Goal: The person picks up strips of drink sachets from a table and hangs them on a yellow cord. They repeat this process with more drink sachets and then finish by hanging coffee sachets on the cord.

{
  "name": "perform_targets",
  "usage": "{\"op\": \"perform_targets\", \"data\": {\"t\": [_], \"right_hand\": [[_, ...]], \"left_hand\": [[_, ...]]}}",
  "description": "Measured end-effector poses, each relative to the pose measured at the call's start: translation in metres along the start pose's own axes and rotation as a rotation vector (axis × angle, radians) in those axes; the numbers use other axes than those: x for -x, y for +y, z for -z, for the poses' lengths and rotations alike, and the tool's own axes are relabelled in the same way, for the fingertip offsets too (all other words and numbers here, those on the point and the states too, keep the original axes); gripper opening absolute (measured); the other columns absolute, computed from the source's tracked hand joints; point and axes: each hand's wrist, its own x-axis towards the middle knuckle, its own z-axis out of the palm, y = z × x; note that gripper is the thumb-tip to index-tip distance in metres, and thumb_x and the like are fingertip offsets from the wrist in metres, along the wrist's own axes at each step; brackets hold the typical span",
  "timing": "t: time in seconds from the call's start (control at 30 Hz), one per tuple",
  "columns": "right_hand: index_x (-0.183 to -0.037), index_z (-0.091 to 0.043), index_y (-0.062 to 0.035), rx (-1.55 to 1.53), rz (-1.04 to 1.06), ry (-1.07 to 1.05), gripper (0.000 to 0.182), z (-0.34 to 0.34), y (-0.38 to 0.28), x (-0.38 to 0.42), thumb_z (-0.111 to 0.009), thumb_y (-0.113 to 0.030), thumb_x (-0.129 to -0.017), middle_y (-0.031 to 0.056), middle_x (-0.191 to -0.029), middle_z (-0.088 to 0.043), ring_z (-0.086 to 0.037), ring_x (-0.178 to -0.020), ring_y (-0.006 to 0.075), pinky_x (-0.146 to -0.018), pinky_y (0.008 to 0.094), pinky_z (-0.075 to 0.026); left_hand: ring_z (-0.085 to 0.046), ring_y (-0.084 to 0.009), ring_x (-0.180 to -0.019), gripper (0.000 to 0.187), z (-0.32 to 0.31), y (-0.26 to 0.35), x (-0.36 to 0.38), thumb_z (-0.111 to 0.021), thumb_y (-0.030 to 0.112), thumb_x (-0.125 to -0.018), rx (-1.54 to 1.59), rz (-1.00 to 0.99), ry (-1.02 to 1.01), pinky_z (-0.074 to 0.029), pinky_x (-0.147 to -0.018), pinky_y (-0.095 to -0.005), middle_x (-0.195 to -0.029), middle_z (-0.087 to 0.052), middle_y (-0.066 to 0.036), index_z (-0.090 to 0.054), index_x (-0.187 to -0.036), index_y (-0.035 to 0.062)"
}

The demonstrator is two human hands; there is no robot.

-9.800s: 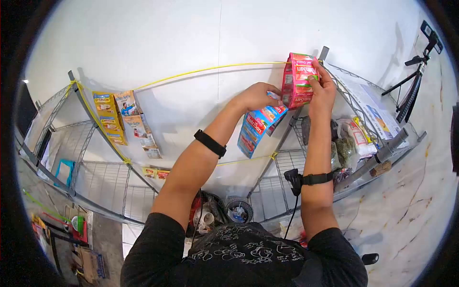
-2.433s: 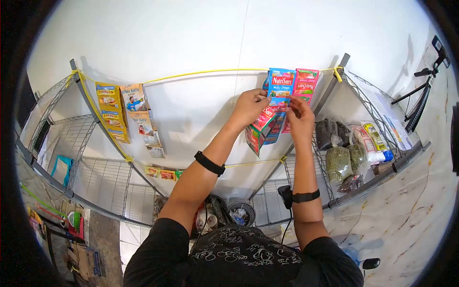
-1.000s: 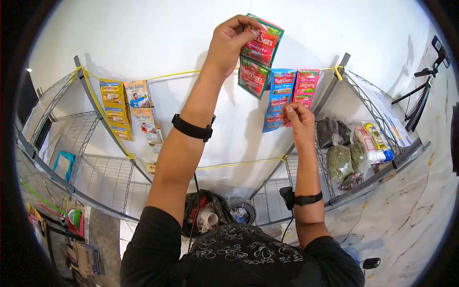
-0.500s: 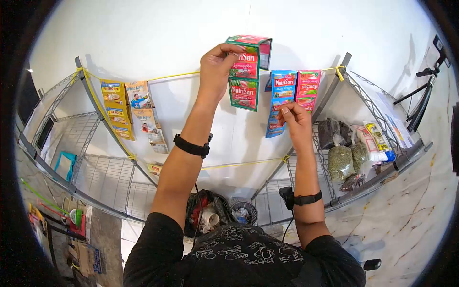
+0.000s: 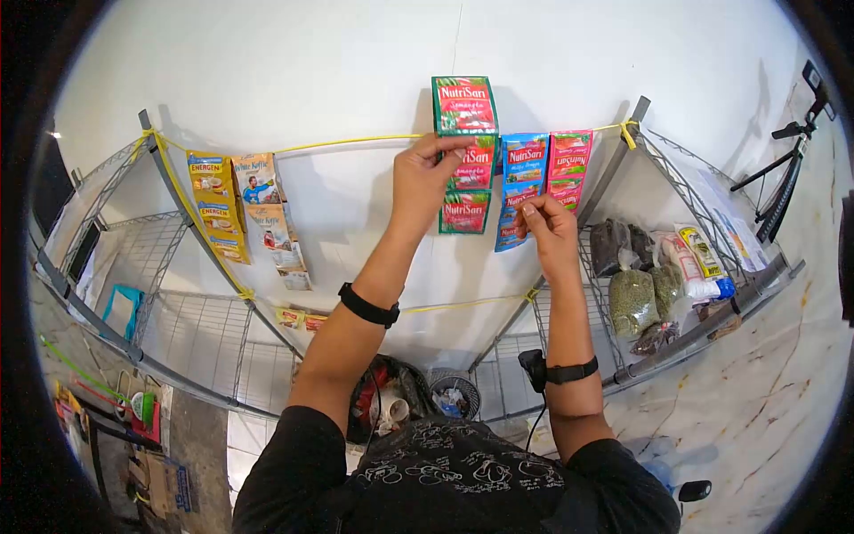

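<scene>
My left hand (image 5: 425, 178) is closed in a pinch on a strip of green-and-red NutriSari sachets (image 5: 465, 105). One sachet of the strip stands above the yellow rope and others hang down below it. Right beside it, a blue NutriSari sachet strip (image 5: 523, 162) hangs from the rope, and a pink NutriSari sachet strip (image 5: 569, 165) hangs farther right. My right hand (image 5: 551, 233) has thumb and forefinger pinched together in front of the lower blue strip. What those fingertips hold, if anything, is too small to make out.
A yellow rope (image 5: 342, 143) spans two grey rack posts. Energen sachets (image 5: 212, 182) and White Koffie sachets (image 5: 258, 187) hang on the left. Bagged goods (image 5: 633, 303) sit on the right wire shelf. Below are a black bag (image 5: 414, 383) and a small basket (image 5: 455, 396).
My left hand has moved down and slightly right with the green strip. The strip's folded top now lies flat, facing me. The right hand stays almost in place.
</scene>
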Motion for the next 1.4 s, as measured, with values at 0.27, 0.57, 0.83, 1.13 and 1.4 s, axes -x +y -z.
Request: {"op": "perform_targets", "data": {"t": [0.27, 0.57, 0.83, 1.13, 1.4], "right_hand": [[-0.091, -0.061, 0.0008, 0.036, -0.028, 0.003, 0.013, 0.000, -0.004, 0.003, -0.055, -0.011, -0.092, 0.0039, -0.073, -0.062, -0.056, -0.064, 0.0081, -0.059, 0.0225, -0.046], [-0.091, -0.061, 0.0006, 0.034, -0.017, 0.007, 0.014, 0.006, 0.005, 0.004, -0.056, -0.012, -0.092, 0.0041, -0.073, -0.062, -0.055, -0.063, 0.0085, -0.059, 0.0226, -0.046], [-0.089, -0.061, 0.0001, 0.023, 0.003, 0.039, 0.013, 0.012, 0.006, 0.006, -0.056, -0.011, -0.092, 0.0028, -0.072, -0.060, -0.055, -0.063, 0.0085, -0.058, 0.0230, -0.045], [-0.090, -0.061, 0.0002, 0.033, -0.041, 0.025, 0.012, 0.002, 0.016, 0.005, -0.056, -0.011, -0.092, 0.0033, -0.071, -0.060, -0.053, -0.061, 0.0077, -0.057, 0.0227, -0.044], [-0.090, -0.061, -0.0001, 0.118, -0.079, 0.037, 0.010, -0.015, 0.025, 0.018, -0.056, -0.009, -0.091, 0.0025, -0.072, -0.060, -0.053, -0.062, 0.0067, -0.057, 0.0226, -0.044]], "left_hand": [[-0.058, -0.0087, -0.083, 0.022, 0.002, -0.004, 0.010, -0.058, -0.004, -0.082, -0.134, 0.033, 0.012, -0.048, -0.074, -0.0233, -0.096, -0.064, -0.005, -0.067, -0.102, -0.0008], [-0.056, -0.0161, -0.106, 0.050, 0.002, 0.029, -0.047, -0.052, -0.013, -0.079, 0.246, 0.076, -0.160, -0.049, -0.090, -0.0276, -0.130, -0.049, -0.014, -0.049, -0.128, -0.0041], [-0.045, -0.0151, -0.121, 0.055, 0.004, 0.005, 0.012, -0.054, -0.013, -0.078, 0.210, 0.153, -0.147, -0.046, -0.094, -0.0279, -0.148, -0.029, -0.011, -0.048, -0.131, 0.0011], [-0.044, -0.0214, -0.124, 0.050, 0.011, -0.041, 0.060, -0.054, -0.010, -0.081, 0.095, 0.162, -0.149, -0.041, -0.099, -0.0316, -0.145, -0.031, -0.021, -0.051, -0.129, 0.0046], [-0.038, -0.0264, -0.130, 0.039, 0.032, -0.073, 0.120, -0.054, 0.004, -0.086, -0.171, 0.372, 0.003, -0.032, -0.105, -0.0344, -0.136, -0.045, -0.018, -0.055, -0.125, 0.0054]]}}
